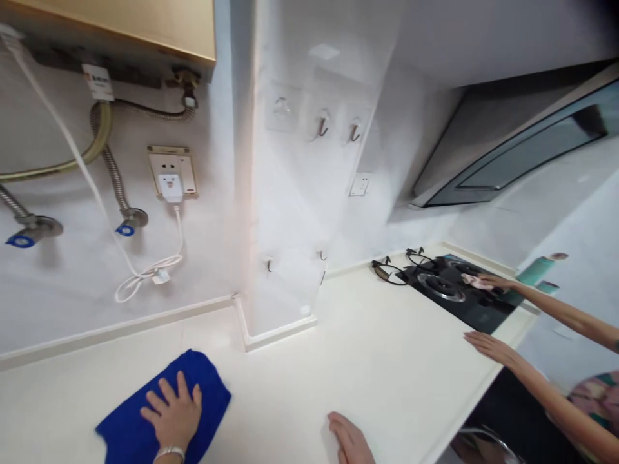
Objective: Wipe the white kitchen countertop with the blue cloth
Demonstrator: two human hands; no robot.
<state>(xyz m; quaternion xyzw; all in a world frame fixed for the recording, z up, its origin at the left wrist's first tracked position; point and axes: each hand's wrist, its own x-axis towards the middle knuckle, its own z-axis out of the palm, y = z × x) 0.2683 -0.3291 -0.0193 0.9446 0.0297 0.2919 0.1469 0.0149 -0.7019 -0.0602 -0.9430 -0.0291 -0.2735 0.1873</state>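
At the lower left of the frame, the left hand [173, 415] lies flat with fingers spread on a bright blue cloth [145, 419] on the white countertop [387, 348]. The right hand [351, 441] rests open at bottom centre.

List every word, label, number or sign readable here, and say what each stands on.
No text can be read.
White tag under the cabinet: dark marks, too blurred to read.
Tag on the white cable: too small to read.
Teal bottle beside the stove: nothing legible on it.
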